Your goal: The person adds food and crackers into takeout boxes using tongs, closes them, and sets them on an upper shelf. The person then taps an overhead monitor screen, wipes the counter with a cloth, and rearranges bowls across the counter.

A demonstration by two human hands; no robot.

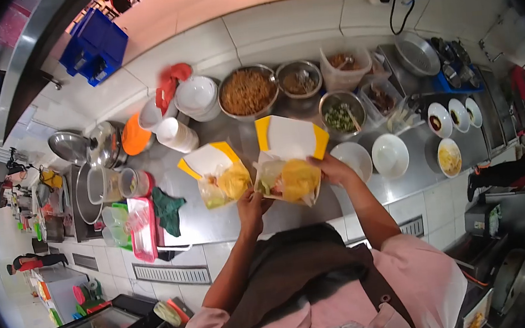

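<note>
Two open takeout boxes with yellow-edged lids stand side by side at the front of the steel counter: a left box (216, 180) and a right box (289, 177). Each holds a yellow item and pale green and reddish food in clear plastic. My right hand (335, 170) grips the right box at its right side. My left hand (252, 208) is at the lower left corner of that box, close to the left box, its fingers closed on the corner. Behind the boxes sits a metal bowl of brown shredded food (247, 92).
Chopped greens (341, 117) fill a metal bowl at the right, near white bowls (390, 155). Stacked white bowls (196, 97), a green cloth (168, 211) and a pink tray (143, 231) lie left. One person (36, 261) stands far left, another (513, 171) at the right.
</note>
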